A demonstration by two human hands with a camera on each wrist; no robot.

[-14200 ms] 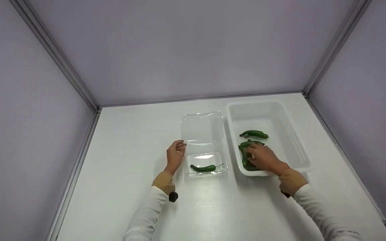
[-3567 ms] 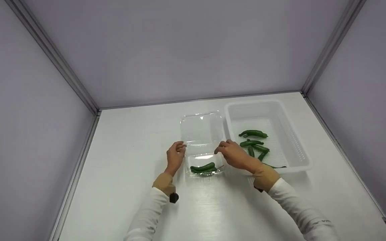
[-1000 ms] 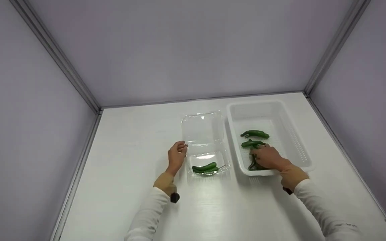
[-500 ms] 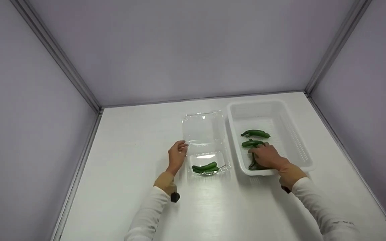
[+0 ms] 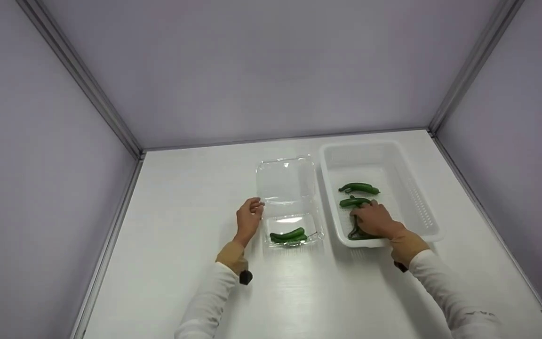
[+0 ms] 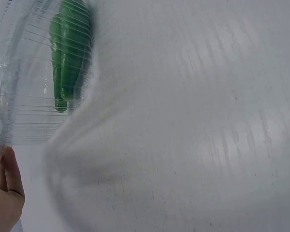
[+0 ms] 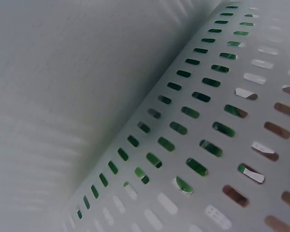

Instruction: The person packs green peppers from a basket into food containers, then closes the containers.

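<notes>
The peppers (image 5: 359,189) were deep glossy green, both those in the basket and the pair (image 5: 288,235) in the clamshell box. The basket (image 5: 420,207) was plain white, its wall (image 7: 217,121) patterned with rows of small oblong slots showing green and brownish through them. The clamshell box (image 5: 285,181) was clear, with fine ribbed lines along its side (image 6: 34,111). The table (image 5: 186,226) was white; the walls (image 5: 271,70) were pale lilac-grey with grey metal corner strips. The sleeves (image 5: 205,301) were white with tan cuffs.

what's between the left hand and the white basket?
Head view: the clear clamshell, lid open, peppers in its near half. The left hand touches its left edge; the white basket sits just right of it.
</notes>
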